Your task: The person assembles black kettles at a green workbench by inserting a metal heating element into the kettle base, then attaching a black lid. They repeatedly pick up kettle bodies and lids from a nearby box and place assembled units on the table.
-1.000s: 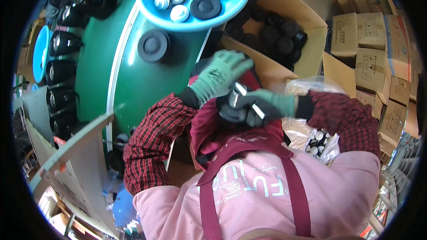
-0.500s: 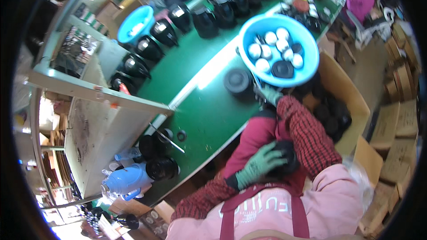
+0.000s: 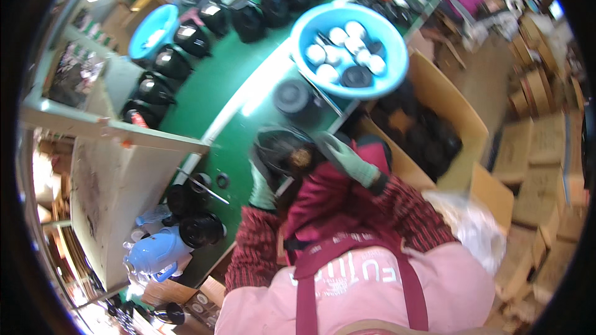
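Basin [image 3: 393, 62] holds caps [image 3: 355, 30]; carton [image 3: 464, 111], black parts [image 3: 428, 139]; hands [image 3: 357, 161], black object [image 3: 280, 147].

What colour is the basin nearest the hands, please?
The basin is light blue, best seen in the head view.

On my remote feed I log green gloves [image 3: 356, 162], greyer at the right fingers, below red-and-black checked sleeves [image 3: 417, 216]. I note a pink top [image 3: 459, 285], pale chest lettering [image 3: 347, 270], and maroon apron straps [image 3: 306, 304].
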The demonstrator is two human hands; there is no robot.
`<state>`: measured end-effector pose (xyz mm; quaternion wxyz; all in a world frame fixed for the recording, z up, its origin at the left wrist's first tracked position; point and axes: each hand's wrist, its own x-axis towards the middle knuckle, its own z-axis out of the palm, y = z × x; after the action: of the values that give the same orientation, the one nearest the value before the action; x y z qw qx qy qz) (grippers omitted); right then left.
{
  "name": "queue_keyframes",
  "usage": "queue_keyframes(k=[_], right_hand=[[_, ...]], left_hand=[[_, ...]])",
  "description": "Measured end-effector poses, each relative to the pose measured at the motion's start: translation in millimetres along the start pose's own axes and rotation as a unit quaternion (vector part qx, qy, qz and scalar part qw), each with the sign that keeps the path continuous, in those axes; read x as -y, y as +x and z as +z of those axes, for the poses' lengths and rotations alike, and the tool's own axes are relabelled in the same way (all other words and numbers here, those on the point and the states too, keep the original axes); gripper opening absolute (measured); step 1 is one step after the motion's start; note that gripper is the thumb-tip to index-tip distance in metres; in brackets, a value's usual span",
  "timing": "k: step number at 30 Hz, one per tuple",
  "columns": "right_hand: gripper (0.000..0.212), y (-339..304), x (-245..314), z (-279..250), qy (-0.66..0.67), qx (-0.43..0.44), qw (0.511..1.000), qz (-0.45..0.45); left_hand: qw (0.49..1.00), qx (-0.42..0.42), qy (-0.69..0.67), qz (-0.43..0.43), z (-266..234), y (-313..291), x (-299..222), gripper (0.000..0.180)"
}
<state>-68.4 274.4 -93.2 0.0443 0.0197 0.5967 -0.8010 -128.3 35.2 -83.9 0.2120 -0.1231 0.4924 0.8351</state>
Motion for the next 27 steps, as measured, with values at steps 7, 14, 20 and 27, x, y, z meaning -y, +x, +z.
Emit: queue_keyframes(k=[7, 14, 20, 27], right_hand=[[0.047, 18, -27, 45, -0.572, 0.018, 0.801, -0.179], [0.032, 108, 48, -57, -0.529, -0.001, 0.845, -0.083], [0.065, 227, 31, -162, -0.867, 0.012, 0.495, -0.058], [0.054, 242, 10, -174, -0.882, 0.073, 0.461, -0.071]], left_hand=[[0.970, -0.116, 0.054, 0.206, -23, 19, -4, 0.049], [0.950, -0.178, 0.087, 0.243, -25, 37, 8, 0.042], [0.857, -0.234, 0.352, 0.296, -28, 43, 6, 0.034], [0.825, -0.218, 0.378, 0.359, -28, 34, 9, 0.024]])
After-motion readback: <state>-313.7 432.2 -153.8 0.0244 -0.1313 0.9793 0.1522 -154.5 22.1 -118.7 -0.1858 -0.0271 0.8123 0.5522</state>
